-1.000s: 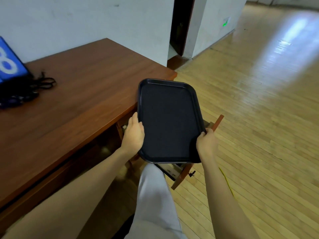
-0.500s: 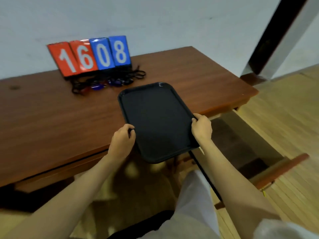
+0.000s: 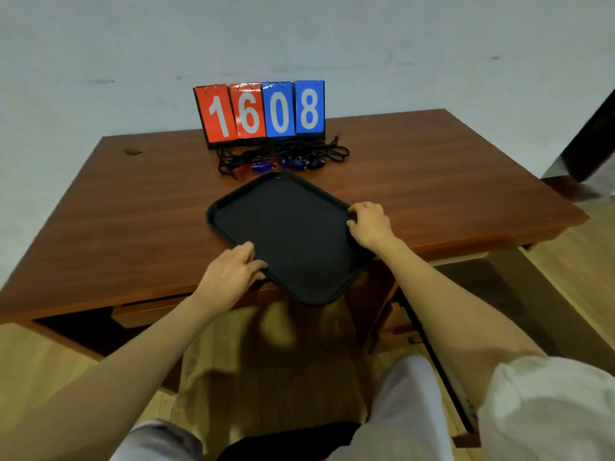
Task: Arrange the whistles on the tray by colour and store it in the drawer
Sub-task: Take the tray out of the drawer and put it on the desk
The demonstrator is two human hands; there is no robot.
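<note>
A: Tray (image 3: 286,234)?
B: Empty, on table (image 3: 432,181), near corner overhanging the front edge. Left hand (image 3: 229,277) and right hand (image 3: 369,224) gripped its rim.
A: Whistles (image 3: 276,163)?
B: Tangled heap behind tray, before scoreboard (image 3: 263,111).

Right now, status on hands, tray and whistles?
Left hand and right hand grip the tray, a corner overhanging the desk. Tray bare. Whistles piled by scoreboard. Nothing between.

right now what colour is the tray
Black, plain and empty; the tray shows clearly in the head view, held by both hands on the desk.
</note>
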